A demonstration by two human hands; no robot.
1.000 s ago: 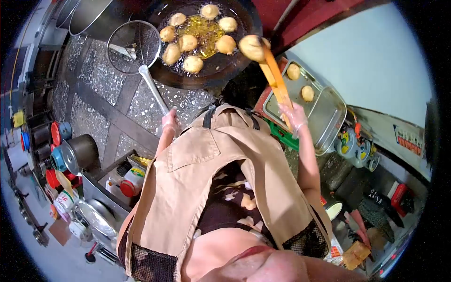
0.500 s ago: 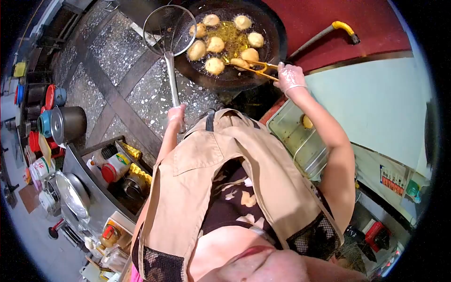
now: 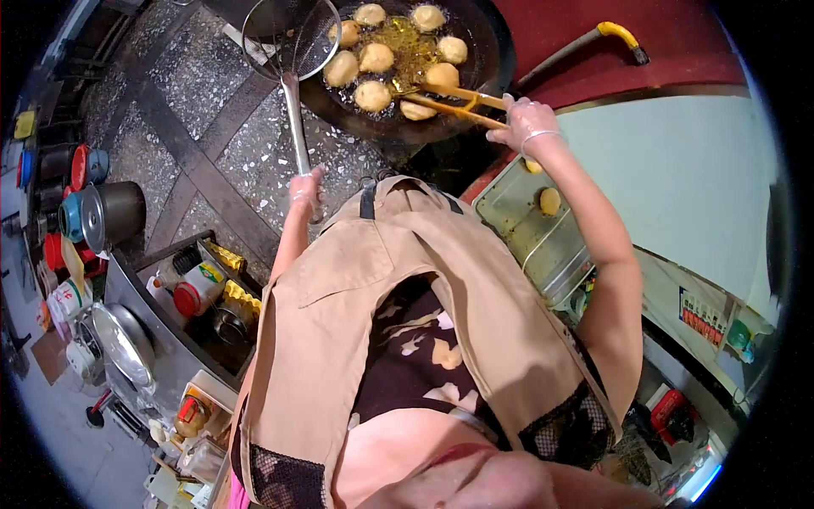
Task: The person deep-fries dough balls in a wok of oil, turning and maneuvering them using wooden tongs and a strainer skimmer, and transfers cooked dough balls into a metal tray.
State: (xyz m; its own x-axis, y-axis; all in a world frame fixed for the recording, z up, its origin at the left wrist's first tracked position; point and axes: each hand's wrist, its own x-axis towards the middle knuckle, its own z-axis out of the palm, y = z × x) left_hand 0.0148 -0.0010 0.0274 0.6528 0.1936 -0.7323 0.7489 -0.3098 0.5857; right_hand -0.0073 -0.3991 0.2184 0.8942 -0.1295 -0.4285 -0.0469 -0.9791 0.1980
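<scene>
My left hand [image 3: 306,188], in a clear plastic glove, is closed round the metal handle of a round wire strainer [image 3: 291,38]. The strainer's hoop overlaps the left rim of a dark wok [image 3: 318,110]. My right hand [image 3: 527,127], also gloved, grips yellow-brown tongs [image 3: 466,110] whose arms reach over the wok's near right side. Their tips are among the frying dough balls, by one dough ball [image 3: 417,110] at the near edge and another dough ball [image 3: 442,75] just beyond. Several golden dough balls [image 3: 373,96] sit in the bubbling oil [image 3: 404,47].
A metal tray [image 3: 509,212] holding fried pieces [image 3: 549,201] lies beneath my right forearm. Right of it stands a pale green panel [image 3: 661,170]. A yellow-ended pipe [image 3: 606,32] crosses the red surface. Left are a dark pot [image 3: 123,216] and a counter with jars [image 3: 199,288].
The wok and strainer have shifted slightly up and left in view. The tongs' arms have spread apart near the near-right dough balls. More of the tray shows.
</scene>
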